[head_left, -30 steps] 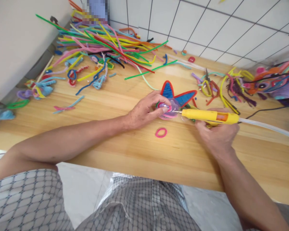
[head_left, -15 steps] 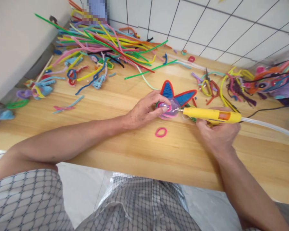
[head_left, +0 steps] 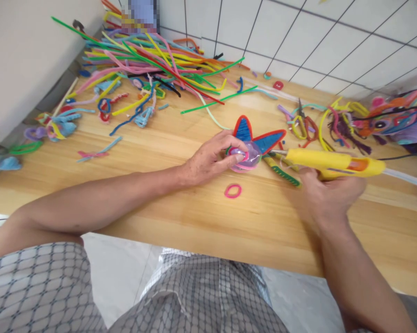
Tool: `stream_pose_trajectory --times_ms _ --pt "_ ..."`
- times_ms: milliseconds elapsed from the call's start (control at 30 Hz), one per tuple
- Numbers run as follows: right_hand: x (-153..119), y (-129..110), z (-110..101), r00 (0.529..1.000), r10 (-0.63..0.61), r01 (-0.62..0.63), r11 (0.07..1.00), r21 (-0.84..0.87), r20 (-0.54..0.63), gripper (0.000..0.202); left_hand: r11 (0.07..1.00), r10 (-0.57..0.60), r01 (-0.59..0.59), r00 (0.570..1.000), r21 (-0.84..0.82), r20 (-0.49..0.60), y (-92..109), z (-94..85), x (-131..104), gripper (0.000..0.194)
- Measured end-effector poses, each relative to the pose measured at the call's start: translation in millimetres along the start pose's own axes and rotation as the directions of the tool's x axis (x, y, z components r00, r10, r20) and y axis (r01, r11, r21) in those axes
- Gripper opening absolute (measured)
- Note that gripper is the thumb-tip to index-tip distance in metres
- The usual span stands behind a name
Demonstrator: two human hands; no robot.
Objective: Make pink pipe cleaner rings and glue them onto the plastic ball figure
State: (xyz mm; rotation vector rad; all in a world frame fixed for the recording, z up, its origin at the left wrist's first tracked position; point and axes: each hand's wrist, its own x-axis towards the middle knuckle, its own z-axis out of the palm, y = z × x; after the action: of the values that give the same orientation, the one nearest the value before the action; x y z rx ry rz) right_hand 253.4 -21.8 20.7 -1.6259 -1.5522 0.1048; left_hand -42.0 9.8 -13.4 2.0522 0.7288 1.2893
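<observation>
My left hand [head_left: 217, 155] is closed on a round, purple craft piece [head_left: 252, 155], with thumb and fingertips at a pink ring on it. Two pointed ears [head_left: 243, 129], blue with red edging, stick up behind that piece. In my right hand [head_left: 328, 194] is a yellow hot glue gun [head_left: 329, 162], a clear glue stick trailing from its back. Its nozzle points left, a short way from the craft piece. Green-and-yellow pliers [head_left: 285, 175] lie under the nozzle. A loose pink ring [head_left: 233, 191] rests on the table in front of my left hand.
A big heap of coloured pipe cleaners [head_left: 152, 60] lies at the back left, with twisted scraps [head_left: 60, 125] nearer the left edge. Scissors [head_left: 302, 125] lie behind the glue gun. A colourful figure [head_left: 395, 120] stands at the far right by the tiled wall [head_left: 298, 37].
My right hand has drawn the glue gun to the right, away from the craft piece, uncovering more of the pliers. My left hand keeps its hold in nearly the same place.
</observation>
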Motion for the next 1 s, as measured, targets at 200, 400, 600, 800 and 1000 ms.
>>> stream_pose_trajectory --times_ms 200,400,600,800,1000 --pt "3 -7 2 0.996 0.004 0.007 0.993 0.116 -0.089 0.014 1.0 -0.007 0.007 1.0 -0.014 -0.003 0 0.0 0 0.028" --pt "-3 8 -1 0.997 -0.076 0.076 0.997 0.0 0.006 0.021 1.0 -0.009 0.009 1.0 -0.009 -0.001 0 0.3 1 0.029" --pt "-1 -1 0 0.999 0.007 -0.003 0.994 0.112 -0.034 0.02 1.0 0.005 -0.005 1.0 -0.011 -0.012 0 0.1 0 0.025" --pt "26 -3 -17 0.986 0.117 -0.111 0.992 0.055 -0.123 0.021 0.999 -0.029 0.029 1.0 0.022 -0.006 -1 -0.7 -2 0.026" --pt "61 50 -60 0.954 0.237 -0.281 0.921 -0.269 -0.185 0.027 0.999 -0.025 0.025 1.0 0.025 -0.019 -2 0.3 -4 0.023"
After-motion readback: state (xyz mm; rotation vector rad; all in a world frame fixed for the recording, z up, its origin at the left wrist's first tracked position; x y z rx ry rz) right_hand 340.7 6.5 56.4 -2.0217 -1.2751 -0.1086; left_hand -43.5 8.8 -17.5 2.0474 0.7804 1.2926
